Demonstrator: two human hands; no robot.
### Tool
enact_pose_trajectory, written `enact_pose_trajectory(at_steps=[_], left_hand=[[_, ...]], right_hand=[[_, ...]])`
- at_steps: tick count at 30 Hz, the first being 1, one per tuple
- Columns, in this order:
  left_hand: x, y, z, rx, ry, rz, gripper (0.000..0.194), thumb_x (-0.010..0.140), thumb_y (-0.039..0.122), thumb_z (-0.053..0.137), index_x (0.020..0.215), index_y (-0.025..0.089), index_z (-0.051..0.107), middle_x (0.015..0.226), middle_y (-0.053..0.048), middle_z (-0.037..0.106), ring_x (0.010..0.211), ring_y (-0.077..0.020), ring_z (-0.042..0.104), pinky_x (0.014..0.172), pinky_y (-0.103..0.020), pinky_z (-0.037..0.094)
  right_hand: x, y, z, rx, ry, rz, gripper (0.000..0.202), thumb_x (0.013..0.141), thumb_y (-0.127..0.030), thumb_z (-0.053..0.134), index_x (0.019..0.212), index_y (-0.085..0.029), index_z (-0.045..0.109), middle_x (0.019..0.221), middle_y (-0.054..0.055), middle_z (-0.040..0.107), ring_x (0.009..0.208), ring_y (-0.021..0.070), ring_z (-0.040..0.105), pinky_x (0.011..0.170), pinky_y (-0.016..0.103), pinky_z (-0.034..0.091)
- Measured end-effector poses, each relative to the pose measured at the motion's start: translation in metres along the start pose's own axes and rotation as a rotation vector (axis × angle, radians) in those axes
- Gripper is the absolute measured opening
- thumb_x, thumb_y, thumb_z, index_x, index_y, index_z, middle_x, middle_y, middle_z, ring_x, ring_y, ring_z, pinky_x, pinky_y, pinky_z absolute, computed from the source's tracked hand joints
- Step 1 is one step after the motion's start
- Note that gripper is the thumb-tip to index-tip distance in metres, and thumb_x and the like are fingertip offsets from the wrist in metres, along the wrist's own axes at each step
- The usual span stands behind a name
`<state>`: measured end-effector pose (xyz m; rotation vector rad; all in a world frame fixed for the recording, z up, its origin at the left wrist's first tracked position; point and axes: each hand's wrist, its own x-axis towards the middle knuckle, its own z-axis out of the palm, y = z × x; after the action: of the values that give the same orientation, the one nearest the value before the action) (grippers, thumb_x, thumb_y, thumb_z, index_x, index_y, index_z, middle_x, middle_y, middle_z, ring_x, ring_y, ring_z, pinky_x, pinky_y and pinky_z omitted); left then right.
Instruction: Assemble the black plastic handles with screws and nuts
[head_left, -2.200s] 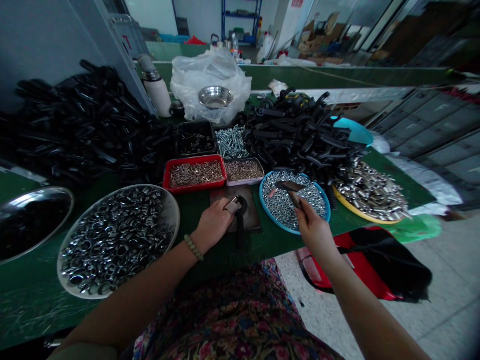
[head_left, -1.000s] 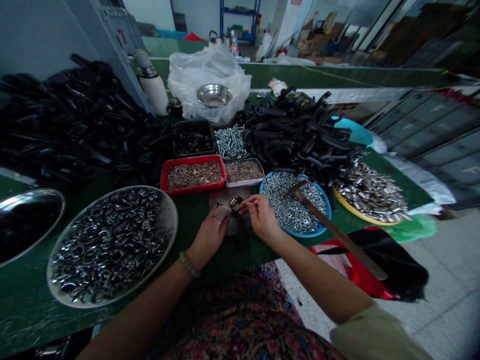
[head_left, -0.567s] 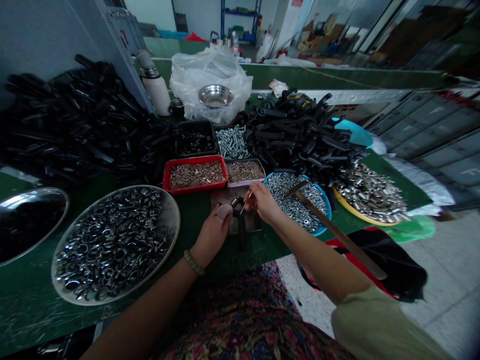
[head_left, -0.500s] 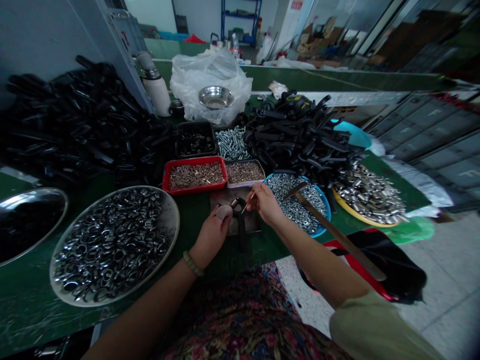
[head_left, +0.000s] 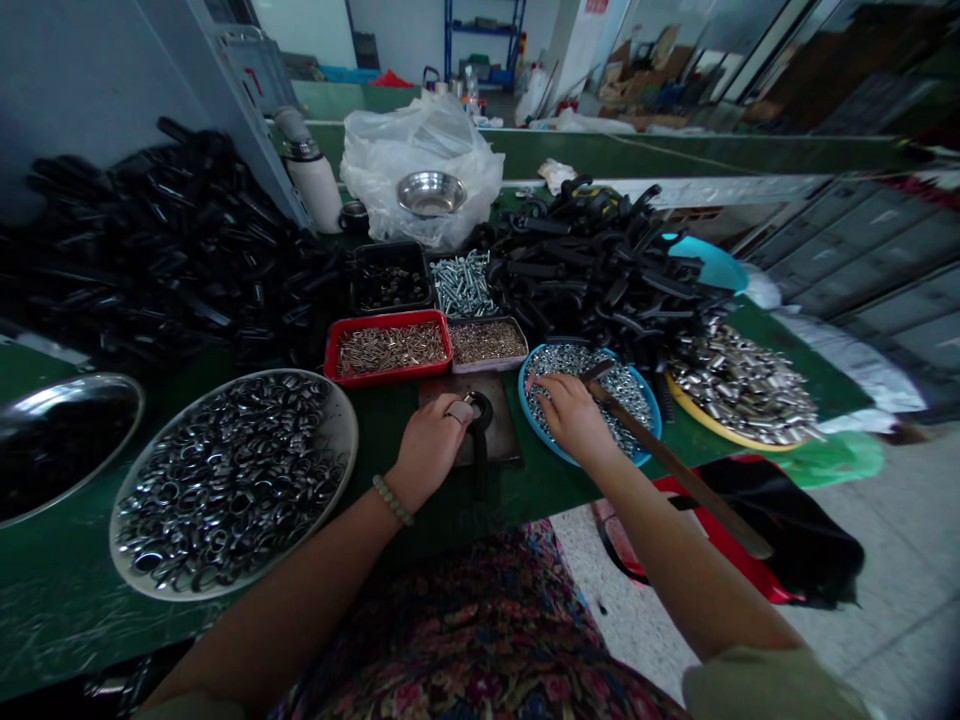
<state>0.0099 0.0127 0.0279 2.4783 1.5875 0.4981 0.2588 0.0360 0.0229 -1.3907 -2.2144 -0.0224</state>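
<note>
My left hand point(head_left: 435, 440) is closed at the ring end of a black handle-shaped part point(head_left: 481, 450), its fingers on a small shiny metal piece there. The part lies on a flat metal plate point(head_left: 506, 425) on the green table. My right hand point(head_left: 568, 408) reaches over a blue basin point(head_left: 654, 400) full of small silver nuts, fingertips down among them at its left side. Whether it has picked any up cannot be made out. Right beside this hand, a hammer point(head_left: 645, 435) with a wooden handle rests across the basin.
A red tray point(head_left: 330, 355) of pins, a tray of small rivets point(head_left: 487, 343), a tray of bolts point(head_left: 463, 285) and a round tray point(head_left: 345, 440) of metal rings surround the plate. Black handles point(head_left: 585, 270) are heaped behind; a yellow basin point(head_left: 720, 432) stands right.
My right hand has left the black part, where it held a thin pin, and moved right to the nuts in the blue basin. My left hand stays at the part.
</note>
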Motion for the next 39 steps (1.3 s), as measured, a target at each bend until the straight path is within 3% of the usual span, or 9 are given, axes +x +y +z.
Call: enact_pose_trajectory(at_steps=[9,14,17,21,24,27,33,37,39], left_hand=[[-0.010,0.002,0.003,-0.016,-0.051,0.084,0.022,0.094,0.017,0.043,0.102,0.019,0.062,0.111,-0.008,0.062,0.100,-0.0200,0.056,0.088,-0.032,0.046],[-0.020,-0.003,0.000,-0.143,0.012,0.101,0.024,0.091,0.017,0.048,0.111,0.018,0.060,0.119,-0.009,0.057,0.112,-0.0220,0.051,0.101,-0.038,0.044],[-0.033,-0.006,-0.007,-0.203,0.093,0.027,0.036,0.089,0.021,0.053,0.125,0.019,0.052,0.125,-0.010,0.054,0.116,-0.0239,0.049,0.103,-0.042,0.043],[-0.058,-0.009,-0.009,-0.105,0.125,-0.011,0.041,0.090,0.027,0.053,0.130,0.018,0.049,0.125,-0.012,0.054,0.113,-0.0267,0.050,0.100,-0.044,0.045],[-0.070,-0.011,-0.001,-0.021,0.085,0.021,0.033,0.091,0.024,0.050,0.122,0.018,0.056,0.116,-0.012,0.059,0.103,-0.0252,0.055,0.092,-0.041,0.050],[-0.072,-0.012,0.005,0.008,0.067,0.026,0.029,0.091,0.021,0.049,0.118,0.018,0.058,0.110,-0.011,0.061,0.096,-0.0228,0.058,0.086,-0.038,0.052],[-0.069,-0.015,0.004,0.016,0.037,0.044,0.030,0.091,0.021,0.049,0.120,0.018,0.056,0.109,-0.010,0.062,0.095,-0.0224,0.058,0.085,-0.037,0.051],[-0.068,-0.006,0.005,-0.012,0.006,0.044,0.029,0.092,0.020,0.048,0.119,0.015,0.057,0.109,-0.012,0.062,0.095,-0.0236,0.058,0.085,-0.039,0.051],[-0.070,-0.001,-0.001,-0.030,-0.007,0.021,0.030,0.091,0.019,0.049,0.119,0.015,0.058,0.110,-0.012,0.062,0.096,-0.0246,0.058,0.085,-0.039,0.051]], right_hand=[[-0.026,0.003,-0.021,-0.070,0.000,0.053,0.026,0.095,-0.025,0.042,0.109,-0.014,0.061,0.105,0.014,0.065,0.103,0.0258,0.059,0.093,0.042,0.046],[-0.053,0.042,-0.052,-0.507,-0.222,0.421,0.030,0.090,-0.029,0.048,0.112,-0.011,0.058,0.097,0.017,0.066,0.093,0.0311,0.062,0.077,0.045,0.049],[-0.056,0.046,-0.061,-0.558,-0.327,0.451,0.032,0.092,-0.025,0.044,0.118,-0.011,0.056,0.098,0.018,0.065,0.089,0.0305,0.065,0.072,0.042,0.051],[-0.046,-0.004,-0.059,-0.247,-0.261,0.453,0.040,0.095,-0.025,0.034,0.131,-0.012,0.046,0.109,0.020,0.065,0.085,0.0282,0.069,0.069,0.040,0.054],[-0.034,-0.058,-0.053,0.123,-0.330,0.311,0.042,0.097,-0.027,0.033,0.138,-0.021,0.041,0.113,0.013,0.068,0.091,0.0250,0.070,0.075,0.037,0.056],[-0.024,-0.092,-0.048,0.250,-0.340,0.188,0.048,0.096,-0.027,0.037,0.144,-0.026,0.035,0.125,0.009,0.064,0.100,0.0251,0.068,0.081,0.039,0.057],[-0.017,-0.098,-0.044,0.183,-0.352,0.171,0.048,0.094,-0.024,0.037,0.142,-0.025,0.039,0.112,0.010,0.071,0.086,0.0255,0.072,0.069,0.038,0.058],[-0.015,-0.103,-0.043,0.213,-0.278,0.175,0.049,0.095,-0.027,0.037,0.144,-0.025,0.035,0.123,0.009,0.066,0.099,0.0254,0.069,0.077,0.036,0.057],[-0.017,-0.100,-0.038,0.207,-0.314,0.166,0.047,0.095,-0.027,0.037,0.141,-0.026,0.040,0.117,0.009,0.068,0.090,0.0250,0.071,0.072,0.036,0.057]])
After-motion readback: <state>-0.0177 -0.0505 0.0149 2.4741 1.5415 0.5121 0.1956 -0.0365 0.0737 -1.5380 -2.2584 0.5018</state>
